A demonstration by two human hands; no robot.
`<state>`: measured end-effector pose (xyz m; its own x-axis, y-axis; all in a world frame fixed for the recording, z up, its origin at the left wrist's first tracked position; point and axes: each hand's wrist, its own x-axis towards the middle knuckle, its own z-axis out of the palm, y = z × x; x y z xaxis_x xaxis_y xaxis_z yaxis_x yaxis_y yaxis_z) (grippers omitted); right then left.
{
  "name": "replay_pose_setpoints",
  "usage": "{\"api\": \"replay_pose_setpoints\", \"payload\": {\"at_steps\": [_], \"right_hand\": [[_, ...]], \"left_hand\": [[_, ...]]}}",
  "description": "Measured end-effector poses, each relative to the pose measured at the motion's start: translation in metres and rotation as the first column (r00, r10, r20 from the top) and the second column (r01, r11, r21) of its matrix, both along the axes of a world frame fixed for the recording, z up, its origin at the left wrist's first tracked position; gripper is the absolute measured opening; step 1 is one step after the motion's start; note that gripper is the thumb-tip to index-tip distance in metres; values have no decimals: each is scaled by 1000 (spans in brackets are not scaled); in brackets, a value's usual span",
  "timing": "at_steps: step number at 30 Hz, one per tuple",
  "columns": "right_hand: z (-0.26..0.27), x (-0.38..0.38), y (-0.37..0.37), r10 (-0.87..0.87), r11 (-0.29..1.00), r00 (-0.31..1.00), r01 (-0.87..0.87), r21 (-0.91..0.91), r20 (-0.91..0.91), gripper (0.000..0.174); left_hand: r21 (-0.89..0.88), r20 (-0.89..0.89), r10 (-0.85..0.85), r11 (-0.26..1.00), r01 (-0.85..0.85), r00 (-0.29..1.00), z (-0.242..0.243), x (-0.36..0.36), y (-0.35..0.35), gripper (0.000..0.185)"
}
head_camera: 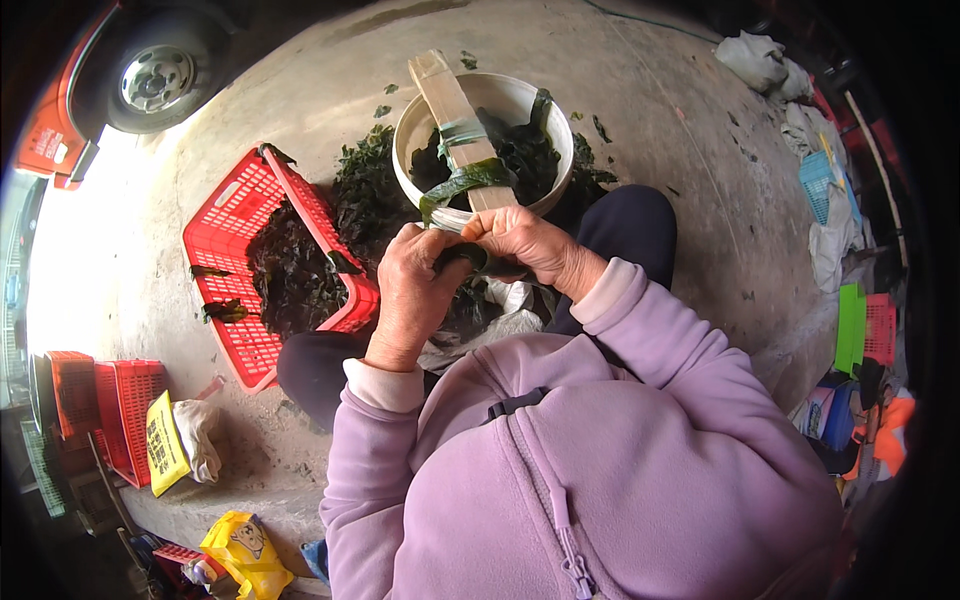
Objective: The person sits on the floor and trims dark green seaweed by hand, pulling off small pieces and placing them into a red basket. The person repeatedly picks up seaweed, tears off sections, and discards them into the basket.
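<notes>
My left hand [416,281] pinches a dark green seaweed strip [466,255] in front of my chest. Fingers of my right hand [529,244] meet it there and grip the same strip, with part of it hidden by the fingers. Just beyond both hands stands a round whitish bucket [561,142] with dark seaweed [521,154] inside. A wooden board [450,97] lies across its rim, wrapped with a pale green band [463,132]. Another seaweed piece [472,180] drapes over the board near my hands.
Left of me, a tilted red plastic basket [225,202] holds dark seaweed [292,277]. A seaweed heap [364,180] lies between basket and bucket. A vehicle wheel [157,79] is at upper left. Red crates [131,420] and a yellow bag [244,551] sit lower left; white sacks [754,60] lie right.
</notes>
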<state>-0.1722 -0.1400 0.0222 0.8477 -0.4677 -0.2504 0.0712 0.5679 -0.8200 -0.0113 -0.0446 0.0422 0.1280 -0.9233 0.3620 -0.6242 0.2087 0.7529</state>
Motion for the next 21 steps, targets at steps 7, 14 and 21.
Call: {"api": "replay_pose_setpoints", "payload": {"at_steps": [7,14,21], "right_hand": [[-2,1,16,20,949,995,-51,312,103,23],[-3,-6,7,-22,999,981,17,-27,-192,23],[-10,-1,12,-233,840,939,64,-539,-252,26]], "left_hand": [[96,-984,12,878,468,178,-19,13,-8,30],[51,60,233,970,-236,971,-23,5,-2,30],[295,-371,243,946,-135,896,-38,-9,-1,9]]}}
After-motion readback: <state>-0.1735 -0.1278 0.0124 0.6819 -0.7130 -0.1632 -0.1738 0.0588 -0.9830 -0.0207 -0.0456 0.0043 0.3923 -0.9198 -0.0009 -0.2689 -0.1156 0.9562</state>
